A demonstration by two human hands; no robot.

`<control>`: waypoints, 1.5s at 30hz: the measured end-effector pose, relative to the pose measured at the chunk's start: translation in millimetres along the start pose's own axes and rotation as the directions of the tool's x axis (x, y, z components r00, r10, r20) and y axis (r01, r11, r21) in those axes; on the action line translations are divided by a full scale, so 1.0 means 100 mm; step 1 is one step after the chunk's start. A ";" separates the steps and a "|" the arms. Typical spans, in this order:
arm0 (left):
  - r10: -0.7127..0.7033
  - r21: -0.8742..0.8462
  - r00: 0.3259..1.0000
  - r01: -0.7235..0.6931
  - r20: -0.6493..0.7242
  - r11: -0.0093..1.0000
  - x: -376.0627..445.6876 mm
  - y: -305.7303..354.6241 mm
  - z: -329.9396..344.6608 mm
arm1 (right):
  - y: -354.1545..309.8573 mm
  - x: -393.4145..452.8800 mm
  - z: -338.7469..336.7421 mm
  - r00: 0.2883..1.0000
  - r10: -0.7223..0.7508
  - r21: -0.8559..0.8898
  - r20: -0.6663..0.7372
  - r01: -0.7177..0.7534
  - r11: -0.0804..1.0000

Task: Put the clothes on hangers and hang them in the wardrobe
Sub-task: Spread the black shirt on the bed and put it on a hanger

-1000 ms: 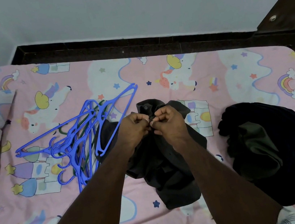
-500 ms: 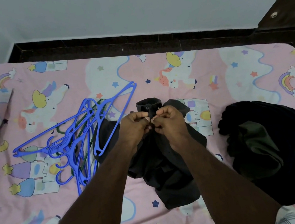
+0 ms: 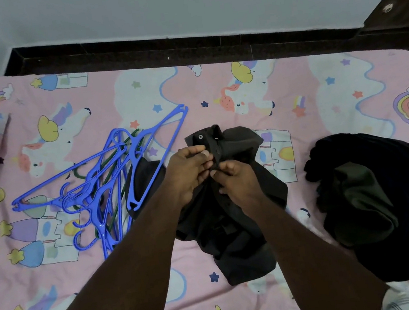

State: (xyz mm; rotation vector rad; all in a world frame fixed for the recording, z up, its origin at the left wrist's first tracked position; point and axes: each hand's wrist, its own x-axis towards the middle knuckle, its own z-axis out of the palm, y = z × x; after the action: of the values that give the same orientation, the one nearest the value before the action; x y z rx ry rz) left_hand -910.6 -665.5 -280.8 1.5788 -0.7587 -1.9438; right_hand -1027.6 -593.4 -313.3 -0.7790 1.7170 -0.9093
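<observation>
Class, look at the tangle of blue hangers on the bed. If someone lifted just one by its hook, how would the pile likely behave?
The blue hangers lie interlocked, hooks through frames, so lifting one would probably drag others along. They look like thin rigid plastic, so likely light and stiff rather than floppy. On the soft bedsheet they would probably slide, not roll.

Even, soft indoor light, moderately bright, with no single source evident. The wall (image 3: 177, 3) reads a flat grey-white without glare. Shadows on the bed (image 3: 322, 101) are faint and diffuse, thin beneath the hangers (image 3: 102, 185). The dark shirt (image 3: 236, 218) and the clothes pile (image 3: 388, 202) at the bed's right edge lose fold detail to underexposure. Wide-angle distortion bows the bed's far edge and rounds its far right corner. Focus is fair at centre, softer toward the frame's edges; slight blur at the fingers (image 3: 206, 166).
</observation>
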 end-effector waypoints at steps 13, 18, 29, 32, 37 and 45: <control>0.195 0.443 0.981 -0.170 -0.011 0.880 -0.07 -0.46 -0.27 | -0.07 -0.02 0.05 0.964 0.189 0.429 0.187 -0.253 0.867; 0.291 0.557 0.955 -0.211 -0.059 0.803 -0.12 -0.49 -0.24 | 0.04 -0.10 0.05 0.977 0.213 0.297 0.022 -0.210 0.931; 0.401 0.689 0.915 -0.322 0.050 0.649 -0.35 -0.48 -0.21 | -0.09 -0.33 0.15 0.954 -0.083 -0.176 -0.287 0.032 0.984; 0.397 0.670 0.917 -0.321 0.043 0.670 -0.38 -0.48 -0.21 | -0.10 -0.37 0.16 0.957 -0.116 -0.206 -0.264 0.061 0.977; 0.342 0.577 0.938 -0.249 -0.055 0.778 -0.35 -0.51 -0.22 | -0.06 -0.39 0.18 0.966 -0.141 -0.226 -0.216 0.091 0.970; 0.217 0.308 0.975 -0.194 -0.042 0.931 -0.28 -0.50 -0.25 | -0.07 -0.43 0.13 0.986 -0.094 -0.062 -0.137 0.086 0.994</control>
State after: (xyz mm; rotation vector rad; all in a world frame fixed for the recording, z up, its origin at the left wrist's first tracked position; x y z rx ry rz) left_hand -882.9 -613.0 -300.9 1.6585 -1.1862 -1.6673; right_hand -1002.6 -563.9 -290.3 -0.8527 1.8487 -1.0015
